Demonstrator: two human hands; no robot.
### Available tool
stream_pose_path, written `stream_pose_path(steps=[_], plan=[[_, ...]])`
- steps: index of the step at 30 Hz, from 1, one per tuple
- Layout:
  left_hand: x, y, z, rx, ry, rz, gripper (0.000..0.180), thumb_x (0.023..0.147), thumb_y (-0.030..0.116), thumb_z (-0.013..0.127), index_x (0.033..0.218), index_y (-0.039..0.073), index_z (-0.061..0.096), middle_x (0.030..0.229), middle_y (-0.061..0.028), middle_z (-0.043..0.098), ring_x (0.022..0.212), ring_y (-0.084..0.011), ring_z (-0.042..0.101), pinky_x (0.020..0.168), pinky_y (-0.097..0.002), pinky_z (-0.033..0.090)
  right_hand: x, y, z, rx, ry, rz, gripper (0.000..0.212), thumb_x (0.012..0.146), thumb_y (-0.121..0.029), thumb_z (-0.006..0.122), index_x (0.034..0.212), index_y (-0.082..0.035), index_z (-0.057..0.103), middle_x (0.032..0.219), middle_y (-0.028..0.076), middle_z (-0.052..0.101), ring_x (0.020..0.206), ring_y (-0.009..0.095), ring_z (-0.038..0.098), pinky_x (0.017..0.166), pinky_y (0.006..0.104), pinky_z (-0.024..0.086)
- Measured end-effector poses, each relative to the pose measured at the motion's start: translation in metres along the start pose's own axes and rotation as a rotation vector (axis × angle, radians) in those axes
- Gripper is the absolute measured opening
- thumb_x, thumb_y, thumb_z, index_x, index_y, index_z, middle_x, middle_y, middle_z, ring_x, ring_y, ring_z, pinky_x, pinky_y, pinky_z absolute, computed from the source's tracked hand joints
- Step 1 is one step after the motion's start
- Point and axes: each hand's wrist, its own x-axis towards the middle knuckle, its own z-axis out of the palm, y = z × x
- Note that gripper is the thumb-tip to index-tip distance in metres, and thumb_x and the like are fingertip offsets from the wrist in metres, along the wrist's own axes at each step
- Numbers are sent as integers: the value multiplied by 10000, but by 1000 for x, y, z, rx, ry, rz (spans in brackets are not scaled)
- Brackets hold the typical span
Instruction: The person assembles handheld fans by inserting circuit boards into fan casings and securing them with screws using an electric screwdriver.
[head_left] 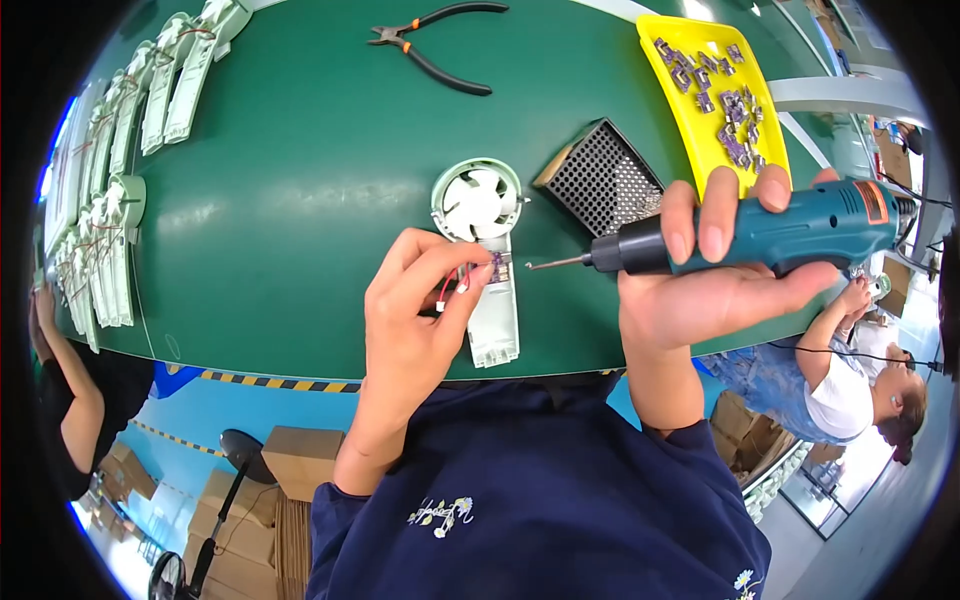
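Observation:
A pale green handheld fan housing (494,335) lies on the green table, its round head with white blades (478,203) pointing away from me. In its handle sits a small purple circuit board (499,268). My left hand (415,300) is closed, thumb and forefinger pinched at the board's left edge. Red and black wires with white plugs (441,305) hang beside those fingers. My right hand (700,290) grips a teal electric screwdriver (800,228), held level with its bit (560,263) aimed left at the board, a short gap away. A tiny shiny piece, seemingly a screw, sits at the bit's tip.
Behind the screwdriver are a black perforated box (605,175) and a yellow tray (705,130) of purple circuit boards. Orange-and-black cutting pliers (425,45) lie at the far side. Several fan housings (110,240) line the left. People sit at both sides; cardboard boxes (300,462) stand below.

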Motion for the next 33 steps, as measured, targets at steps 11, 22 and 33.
stream_pose_path(steps=[11, 22, 33], plan=[[2, -1, -7, 19, -69, 88, 228, 797, -53, 721, 1001, 47, 741, 825, -36, 534, 651, -113, 525, 540, -255, 415, -10, 17, 16, 14, 97, 127, 661, 917, -740, 374, 1381, -271, 334, 1063, 2, 504, 558, 108, 478, 420, 244, 421], [1, -4, -5, -56, -54, 16, 150, 782, -36, 747, 919, 20, 729, 837, -45, 572, 692, -125, 569, 545, -237, 463, -8, 12, 15, -100, -76, -74, 673, 934, -644, 488, 1431, -226, 310, 1023, 10, 515, 567, 96, 444, 411, 227, 373], [2, -2, -7, -39, -54, 30, 147, 770, -39, 752, 904, 10, 716, 838, -53, 592, 715, -136, 614, 560, -236, 519, -17, 18, 24, -82, -206, -107, 768, 928, -667, 469, 1489, -211, 209, 1040, 52, 524, 470, 105, 417, 333, 233, 352]])
